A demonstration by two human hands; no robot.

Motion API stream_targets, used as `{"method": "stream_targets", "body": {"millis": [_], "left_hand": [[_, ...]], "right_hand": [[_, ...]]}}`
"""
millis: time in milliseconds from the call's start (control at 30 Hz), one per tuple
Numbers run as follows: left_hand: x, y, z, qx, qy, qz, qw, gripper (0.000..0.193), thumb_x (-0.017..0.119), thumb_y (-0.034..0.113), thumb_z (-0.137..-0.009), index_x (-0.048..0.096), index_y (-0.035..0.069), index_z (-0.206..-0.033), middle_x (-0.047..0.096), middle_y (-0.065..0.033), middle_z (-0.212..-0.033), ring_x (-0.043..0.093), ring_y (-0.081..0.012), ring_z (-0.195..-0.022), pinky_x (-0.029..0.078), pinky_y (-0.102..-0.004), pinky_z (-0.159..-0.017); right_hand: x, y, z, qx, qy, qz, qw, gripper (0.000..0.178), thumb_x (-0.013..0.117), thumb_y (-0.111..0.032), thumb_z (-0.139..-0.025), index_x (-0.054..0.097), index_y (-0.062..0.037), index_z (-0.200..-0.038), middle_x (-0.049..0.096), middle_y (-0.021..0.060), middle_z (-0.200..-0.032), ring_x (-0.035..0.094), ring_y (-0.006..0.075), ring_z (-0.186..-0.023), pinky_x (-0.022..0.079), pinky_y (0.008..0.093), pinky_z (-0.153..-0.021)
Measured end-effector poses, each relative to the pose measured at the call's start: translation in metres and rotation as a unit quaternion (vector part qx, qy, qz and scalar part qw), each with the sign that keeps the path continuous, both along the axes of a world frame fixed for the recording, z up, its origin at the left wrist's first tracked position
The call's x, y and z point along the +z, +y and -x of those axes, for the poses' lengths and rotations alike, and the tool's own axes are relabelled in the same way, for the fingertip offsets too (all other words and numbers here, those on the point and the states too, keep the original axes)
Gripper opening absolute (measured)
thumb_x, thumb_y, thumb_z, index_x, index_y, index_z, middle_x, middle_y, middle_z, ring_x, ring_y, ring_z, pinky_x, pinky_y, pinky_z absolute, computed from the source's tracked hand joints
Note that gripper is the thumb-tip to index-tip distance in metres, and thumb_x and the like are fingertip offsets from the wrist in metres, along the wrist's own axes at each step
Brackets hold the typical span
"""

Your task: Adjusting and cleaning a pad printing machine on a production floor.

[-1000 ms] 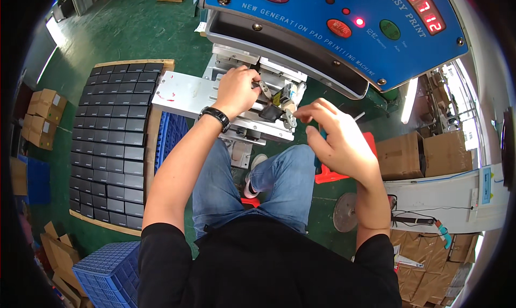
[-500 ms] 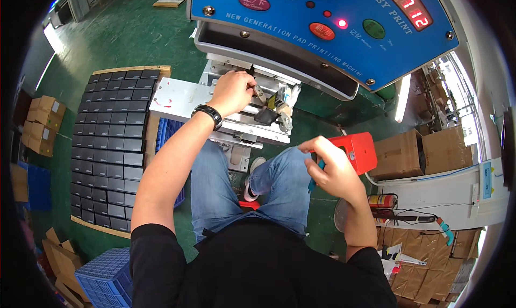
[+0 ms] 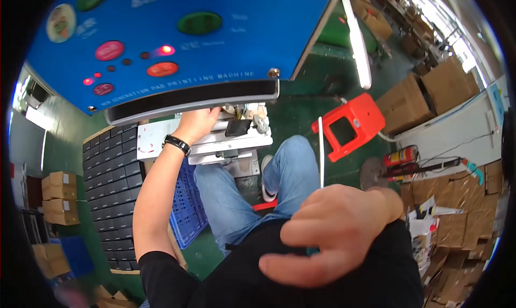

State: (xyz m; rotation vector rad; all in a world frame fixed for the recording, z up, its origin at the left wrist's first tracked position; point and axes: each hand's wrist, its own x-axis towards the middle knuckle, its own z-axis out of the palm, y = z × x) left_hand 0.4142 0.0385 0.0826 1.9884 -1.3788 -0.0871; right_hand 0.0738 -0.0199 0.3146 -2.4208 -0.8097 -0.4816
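**Left hand at the printing plate, right hand drawn back**

The left hand [image 3: 198, 124] reaches under the blue machine [image 3: 177, 39] and rests at the white plate [image 3: 161, 141]. Its fingers are hidden behind the machine's edge, so I cannot tell if they are clamped on anything. A small dark part [image 3: 237, 127] sits on the plate, just beside this hand.

The right hand [image 3: 333, 233] is near the chest, fingers loosely curled and holding nothing. It is best kept there, away from the pad.

The machine's lower edge hangs close above the wrist, so room is tight. Trays [image 3: 110, 195] lie to the left, a red stool [image 3: 349, 125] to the right.
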Motion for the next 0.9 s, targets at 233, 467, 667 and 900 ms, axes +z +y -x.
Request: {"method": "stream_targets", "body": {"millis": [233,467,667,900], "left_hand": [[-0.012,-0.001,-0.005,0.016,0.035,-0.024,0.999,0.018,0.073,0.021,-0.102,0.071,0.003,-0.098,0.070,-0.0144,-0.081,0.069,-0.0334,-0.074,0.054,-0.0445,-0.072],[-0.019,-0.007,-0.017,0.005,0.074,-0.064,0.995,0.037,0.074,0.008,-0.099,0.078,0.012,-0.136,0.060,0.0007,-0.090,0.057,-0.0134,-0.084,0.054,-0.0329,-0.082],[-0.030,-0.009,-0.020,-0.004,0.083,-0.046,0.995,0.038,0.071,0.005,-0.102,0.077,0.011,-0.139,0.060,0.0027,-0.092,0.056,-0.0113,-0.084,0.053,-0.0309,-0.081],[-0.025,-0.007,-0.019,-0.036,0.034,0.020,0.999,0.042,0.069,0.008,-0.106,0.074,0.013,-0.147,0.070,0.0006,-0.103,0.058,-0.0106,-0.085,0.054,-0.0307,-0.084]], "right_hand": [[0.005,0.019,-0.008,0.005,-0.160,0.011,0.987,0.052,0.071,0.004,-0.081,0.074,-0.0121,-0.130,0.043,-0.0007,-0.076,0.038,0.0105,-0.052,0.029,0.0279,-0.040],[0.002,0.021,-0.007,0.014,-0.157,-0.007,0.988,0.045,0.071,0.002,-0.088,0.071,-0.0078,-0.132,0.044,-0.0008,-0.076,0.040,0.0101,-0.052,0.029,0.0282,-0.040],[0.000,0.020,-0.003,0.018,-0.156,-0.003,0.988,0.043,0.071,0.000,-0.092,0.070,-0.0069,-0.134,0.044,-0.0005,-0.076,0.039,0.0105,-0.051,0.029,0.0289,-0.040],[0.002,0.017,-0.002,0.032,-0.153,-0.020,0.988,0.043,0.072,0.000,-0.091,0.072,-0.0071,-0.134,0.042,-0.0009,-0.076,0.037,0.0096,-0.051,0.028,0.0276,-0.040]]}}
